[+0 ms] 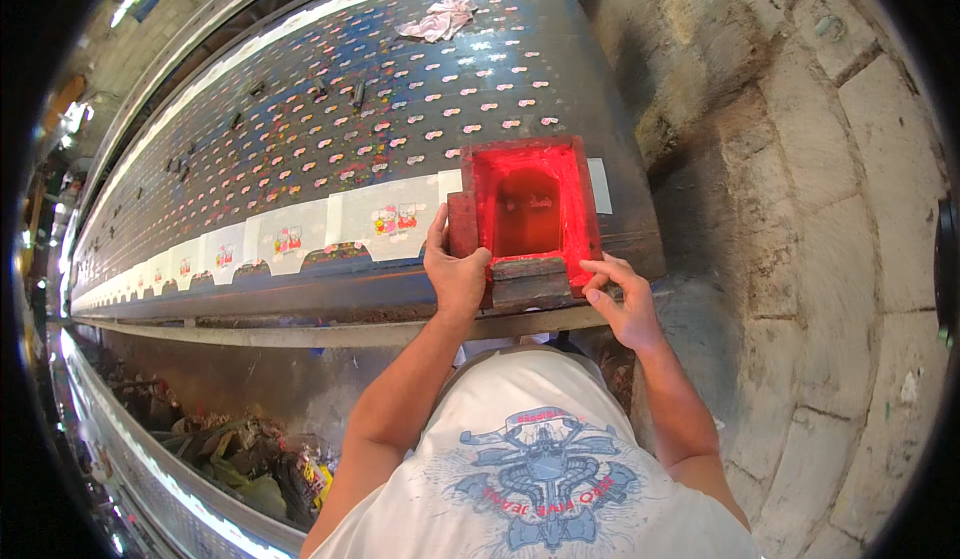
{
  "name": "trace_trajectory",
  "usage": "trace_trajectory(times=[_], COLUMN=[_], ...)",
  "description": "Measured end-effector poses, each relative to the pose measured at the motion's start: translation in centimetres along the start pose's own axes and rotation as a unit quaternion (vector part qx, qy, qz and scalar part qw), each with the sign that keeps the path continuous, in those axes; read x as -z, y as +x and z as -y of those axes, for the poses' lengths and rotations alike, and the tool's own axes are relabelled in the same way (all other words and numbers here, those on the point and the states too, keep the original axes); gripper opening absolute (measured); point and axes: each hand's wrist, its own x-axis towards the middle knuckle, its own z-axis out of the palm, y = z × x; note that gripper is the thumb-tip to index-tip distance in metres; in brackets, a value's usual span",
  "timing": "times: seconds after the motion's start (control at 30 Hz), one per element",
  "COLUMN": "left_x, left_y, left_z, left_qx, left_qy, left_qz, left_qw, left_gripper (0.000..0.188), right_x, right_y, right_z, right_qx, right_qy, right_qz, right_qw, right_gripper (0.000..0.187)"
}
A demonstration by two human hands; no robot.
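A small printing screen frame [522,146], its inner walls coated in wet red ink, sits at the near right end of a long dark table. My left hand [458,279] grips its near left corner, thumb on top and fingers along the outer left side. At the near right corner, my right hand [628,304] has thumb and forefinger at the red edge, the other fingers curled. Left of the frame lies a row of white fabric pieces [395,221] with small printed cartoon figures. A bit of white piece [599,187] shows past the frame's right side.
Rows of small printed motifs cover the dark table [600,89]. A crumpled pink cloth [440,21] and several small dark blocks [358,94] lie on it. A rail [270,336] runs along its near edge. Below left is a heap of scraps [260,464]; a stone-slab floor [810,289] extends at right.
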Motion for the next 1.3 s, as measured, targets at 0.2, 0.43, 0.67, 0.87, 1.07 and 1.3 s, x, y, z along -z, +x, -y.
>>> trace_trajectory(times=[0.2, 0.43, 0.67, 0.87, 1.07, 1.3], left_x=[-0.7, -1.1, -0.9, -0.4, -0.3, -0.1], left_y=[-0.3, -0.5, -0.5, -0.4, -0.3, -0.4], left_z=[0.1, -0.5, -1.1, -0.9, -0.7, -0.6], left_qx=[0.009, 0.035, 0.065, 0.069, 0.073, 0.061], left_qy=[0.021, -0.001, -0.024, -0.024, -0.041, -0.034], left_qz=[-0.02, -0.033, -0.022, -0.019, -0.012, -0.008], left_qw=[1.0, 0.999, 0.997, 0.997, 0.996, 0.998], left_gripper=[0.1, 0.103, 0.106, 0.108, 0.108, 0.107], right_x=[2.2, 2.9, 3.0, 1.6, -1.2, -2.9], right_y=[0.3, 0.4, 0.7, 2.0, 2.9, 4.7], right_z=[-0.4, -0.8, -0.9, 1.3, 2.4, 0.9], right_qx=[0.016, 0.048, 0.025, 0.138, 0.238, 0.288], right_qy=[0.023, 0.033, -0.004, -0.099, -0.187, -0.223], right_qz=[0.064, 0.085, 0.058, 0.005, 0.144, 0.126], right_qw=[0.998, 0.995, 0.998, 0.985, 0.942, 0.923], right_gripper=[0.043, 0.041, 0.037, 0.036, 0.054, 0.043])
